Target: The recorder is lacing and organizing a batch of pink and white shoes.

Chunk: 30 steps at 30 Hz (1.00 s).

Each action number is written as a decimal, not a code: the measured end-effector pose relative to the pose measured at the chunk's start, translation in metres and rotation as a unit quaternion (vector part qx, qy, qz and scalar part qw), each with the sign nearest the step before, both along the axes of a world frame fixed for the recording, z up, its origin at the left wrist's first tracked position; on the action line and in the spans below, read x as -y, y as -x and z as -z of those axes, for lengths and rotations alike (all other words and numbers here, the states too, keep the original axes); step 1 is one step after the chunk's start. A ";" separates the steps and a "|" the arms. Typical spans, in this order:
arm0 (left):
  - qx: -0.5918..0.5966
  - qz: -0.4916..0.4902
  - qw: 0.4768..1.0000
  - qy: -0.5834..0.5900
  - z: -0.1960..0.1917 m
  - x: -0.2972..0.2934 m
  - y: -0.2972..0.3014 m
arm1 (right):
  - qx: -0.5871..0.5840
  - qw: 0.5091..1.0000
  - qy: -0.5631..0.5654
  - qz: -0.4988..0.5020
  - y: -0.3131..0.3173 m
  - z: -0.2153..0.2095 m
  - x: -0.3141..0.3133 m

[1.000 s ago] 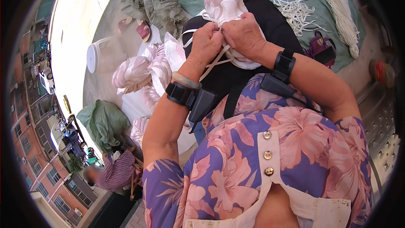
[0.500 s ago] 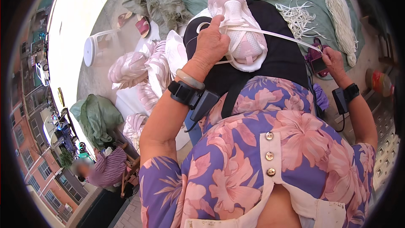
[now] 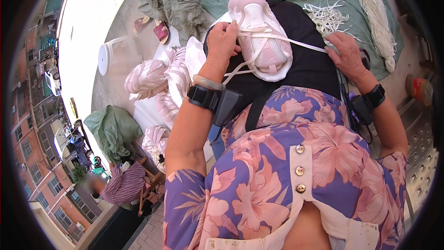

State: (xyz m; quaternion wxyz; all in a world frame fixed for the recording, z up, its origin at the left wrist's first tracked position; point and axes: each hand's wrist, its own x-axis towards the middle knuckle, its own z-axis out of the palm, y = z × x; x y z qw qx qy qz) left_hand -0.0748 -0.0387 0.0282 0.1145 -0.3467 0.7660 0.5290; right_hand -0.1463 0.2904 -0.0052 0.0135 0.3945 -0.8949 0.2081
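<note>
A pink and white mesh sneaker [image 3: 273, 51] lies on the black cloth over my lap, its toe end away from me. My left hand [image 3: 223, 42] is closed at the shoe's left edge, gripping its side near the eyelets. From the eyelets a flat white shoelace [image 3: 303, 44] runs to the right. Its far part meets the thumb and fingertips of my right hand [image 3: 347, 56], which pinches it above the cloth's right side. Another stretch of lace loops below the left hand, past the heel. The left fingertips are partly hidden.
Loose white laces [image 3: 326, 14] and a long lace bundle [image 3: 377, 26] lie on a green sheet at the right. Striped pink and white pieces [image 3: 150, 76] are heaped at the left near a white-lidded tub [image 3: 104, 59]. A person in striped clothing [image 3: 122, 183] sits at lower left.
My left hand has shifted left from the top of the shoe to its edge. My right hand has come inward and up along the lace, which hangs slacker.
</note>
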 end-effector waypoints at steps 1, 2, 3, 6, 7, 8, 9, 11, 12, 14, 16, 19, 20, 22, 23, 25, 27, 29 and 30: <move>-0.020 -0.023 0.999 -0.024 0.003 0.001 0.002 | -0.004 0.998 0.054 -0.033 -0.001 -0.004 0.017; -0.041 -0.044 0.997 -0.049 0.005 0.002 0.003 | -0.005 0.998 0.053 -0.033 -0.002 -0.008 0.031; -0.041 -0.044 0.997 -0.050 0.007 0.002 0.002 | -0.005 0.996 0.075 -0.058 -0.004 -0.009 0.044; -0.200 -0.090 0.969 -0.118 0.008 0.005 0.001 | 0.014 0.991 0.097 -0.089 -0.009 -0.010 0.068; -0.237 -0.084 0.952 -0.173 0.002 0.006 -0.002 | 0.034 0.990 0.098 -0.096 -0.010 -0.009 0.073; -0.274 -0.077 0.931 -0.228 -0.005 0.005 -0.004 | 0.030 0.989 0.108 -0.092 -0.010 -0.007 0.077; -0.273 -0.078 0.931 -0.230 -0.011 0.004 -0.007 | 0.031 0.990 0.105 -0.092 -0.010 -0.007 0.079; -0.288 -0.026 0.927 -0.237 -0.022 0.005 -0.014 | 0.090 0.985 0.118 -0.088 -0.010 -0.007 0.085; -0.287 -0.027 0.927 -0.239 -0.020 0.008 -0.017 | 0.091 0.985 0.116 -0.088 -0.010 -0.009 0.087; -0.268 -0.013 0.929 -0.255 -0.014 0.015 -0.025 | 0.194 0.969 0.134 -0.072 -0.008 -0.014 0.094; -0.262 -0.015 0.934 -0.244 -0.009 0.016 -0.031 | 0.223 0.961 0.146 -0.071 -0.009 -0.018 0.102; -0.251 -0.043 0.938 -0.235 -0.003 0.015 -0.031 | 0.217 0.958 0.171 -0.082 -0.010 -0.014 0.101; -0.246 -0.071 0.937 -0.237 -0.001 0.015 -0.030 | 0.181 0.961 0.185 -0.096 -0.010 -0.013 0.101; -0.257 -0.073 0.928 -0.259 0.000 0.016 -0.026 | 0.160 0.969 0.164 -0.094 -0.008 -0.019 0.094; -0.267 -0.074 0.919 -0.282 0.000 0.016 -0.025 | 0.138 0.976 0.142 -0.091 -0.006 -0.025 0.089; -0.269 -0.063 0.915 -0.294 0.001 0.010 -0.021 | 0.110 0.983 0.113 -0.092 -0.002 -0.039 0.074; -0.272 -0.053 0.911 -0.305 0.006 0.003 -0.016 | 0.081 0.989 0.085 -0.094 0.005 -0.051 0.056; -0.255 -0.090 0.930 -0.251 0.010 -0.006 -0.013 | 0.015 0.994 0.089 -0.060 0.011 -0.060 0.033; -0.259 -0.076 0.934 -0.235 0.010 -0.009 -0.013 | 0.015 0.994 0.088 -0.061 0.015 -0.065 0.020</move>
